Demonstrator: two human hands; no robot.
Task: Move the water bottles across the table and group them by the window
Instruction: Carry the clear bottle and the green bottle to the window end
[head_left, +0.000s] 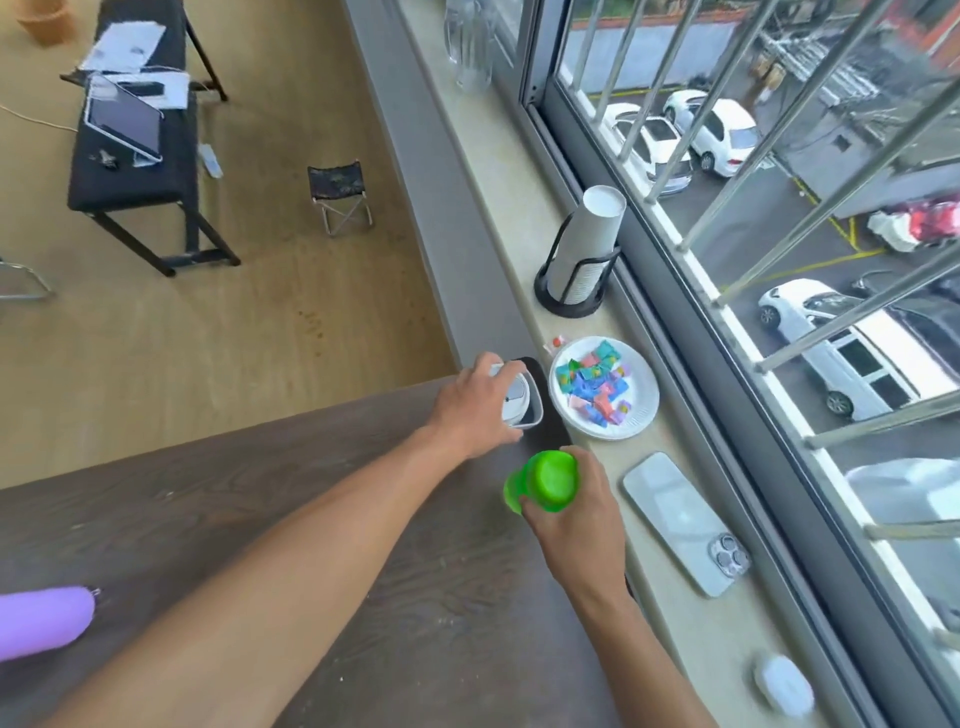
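My left hand (475, 402) grips the top of a white and grey bottle (519, 397) that stands at the far corner of the dark wooden table (322, 519), beside the windowsill. My right hand (576, 519) is closed around a bright green bottle (545, 480), seen from above, at the table's window edge just in front of the white one. A purple bottle (44, 621) sits at the table's left edge, far from both hands.
On the windowsill (670, 613) lie a white plate of coloured packets (605, 389), a phone face down (685, 522), a small white case (784, 683) and a black holder with stacked paper cups (582, 254). A clear jug (470, 44) stands farther along.
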